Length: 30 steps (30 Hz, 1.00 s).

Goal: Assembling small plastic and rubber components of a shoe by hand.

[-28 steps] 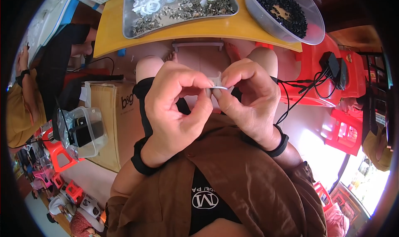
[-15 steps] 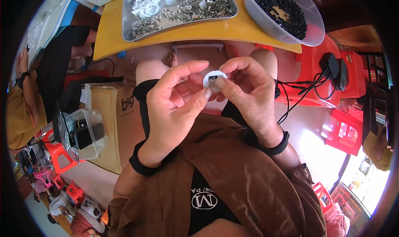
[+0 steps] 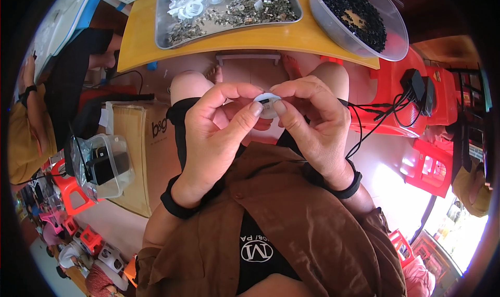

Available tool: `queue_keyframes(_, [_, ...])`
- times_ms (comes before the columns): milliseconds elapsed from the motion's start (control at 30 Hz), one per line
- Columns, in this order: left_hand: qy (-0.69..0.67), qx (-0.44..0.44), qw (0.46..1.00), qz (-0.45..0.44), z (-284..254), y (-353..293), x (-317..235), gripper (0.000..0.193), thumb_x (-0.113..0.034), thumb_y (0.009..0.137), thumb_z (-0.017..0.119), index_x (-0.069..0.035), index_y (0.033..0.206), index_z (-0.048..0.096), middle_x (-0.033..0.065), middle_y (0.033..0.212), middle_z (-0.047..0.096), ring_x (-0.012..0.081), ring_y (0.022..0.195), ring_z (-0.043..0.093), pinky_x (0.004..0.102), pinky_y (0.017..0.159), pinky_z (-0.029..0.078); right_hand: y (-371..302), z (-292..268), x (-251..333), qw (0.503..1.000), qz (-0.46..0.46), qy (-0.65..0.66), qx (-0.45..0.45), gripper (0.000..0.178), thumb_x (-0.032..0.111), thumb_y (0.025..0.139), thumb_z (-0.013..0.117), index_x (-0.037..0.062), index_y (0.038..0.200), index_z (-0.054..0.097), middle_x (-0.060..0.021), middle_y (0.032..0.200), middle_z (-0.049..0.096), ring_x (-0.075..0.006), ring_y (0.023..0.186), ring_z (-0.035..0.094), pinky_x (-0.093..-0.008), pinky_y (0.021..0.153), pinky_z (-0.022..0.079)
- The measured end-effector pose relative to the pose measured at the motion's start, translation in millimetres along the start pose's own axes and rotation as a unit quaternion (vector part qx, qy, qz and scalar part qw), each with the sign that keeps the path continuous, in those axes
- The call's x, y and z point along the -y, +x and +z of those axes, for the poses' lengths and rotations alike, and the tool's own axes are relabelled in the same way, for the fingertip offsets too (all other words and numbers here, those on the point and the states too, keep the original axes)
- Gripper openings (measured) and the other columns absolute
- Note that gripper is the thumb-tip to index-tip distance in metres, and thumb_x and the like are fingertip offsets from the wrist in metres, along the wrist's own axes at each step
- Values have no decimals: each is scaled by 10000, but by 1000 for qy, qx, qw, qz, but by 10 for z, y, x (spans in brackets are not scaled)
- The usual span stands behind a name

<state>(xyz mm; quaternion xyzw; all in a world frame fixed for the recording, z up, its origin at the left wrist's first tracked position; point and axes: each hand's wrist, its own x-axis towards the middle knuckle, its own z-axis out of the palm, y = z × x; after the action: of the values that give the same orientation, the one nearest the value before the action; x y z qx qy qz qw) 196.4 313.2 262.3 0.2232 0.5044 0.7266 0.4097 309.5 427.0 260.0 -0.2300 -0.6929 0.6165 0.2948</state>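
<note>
Between both hands, above my lap, is a small round white plastic piece (image 3: 267, 97) with a dark slot and a greyish lower part. My left hand (image 3: 221, 133) pinches its left edge between thumb and forefinger. From the other side my right hand (image 3: 315, 122) grips it, thumb in front and fingers behind. Fingertips cover both sides of the piece, and its back is hidden. On the table ahead, a metal tray (image 3: 229, 28) holds a heap of white plastic parts (image 3: 188, 3) and many small metal pieces (image 3: 260, 8).
A clear round tub (image 3: 398, 34) of small black parts stands at the right of the yellow table (image 3: 135, 42). Red stools (image 3: 429, 167) and black cables with adapters (image 3: 414, 86) are on the right. At left, a cardboard box (image 3: 136, 167) stands beside a clear plastic bin (image 3: 122, 180); another person (image 3: 34, 146) sits there.
My left thumb and forefinger have closed onto the white piece, which the right hand alone held before. The piece now tilts, showing its rim more.
</note>
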Motion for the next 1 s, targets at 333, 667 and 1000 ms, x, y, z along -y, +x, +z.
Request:
queue_keyframes(333, [110,36,985,126,20,-41,33,179,123,833,591,43,988,554,75,995,548,136,884,628,235,746,542,1,29,-3,997,-67,35,-19,196,-67,725,682,1,879,581,-72,863,575,-119,702,621,-224,618,511])
queue_keyframes(667, [306,45,916,256,-12,-70,-5,204,162,778,583,37,938,596,81,972,529,114,755,582,222,695,532,-28,-15,-32,983,-177,-53,-18,185,-74,680,679,14,807,577,-71,796,585,-134,696,610,-241,602,518])
queue_keyframes(1000, [132,2,978,159,28,-56,29,176,134,804,588,38,947,551,61,953,515,105,822,600,220,723,527,3,33,18,993,-113,31,8,199,-103,693,680,-4,852,613,-85,847,595,-153,720,617,-241,624,533])
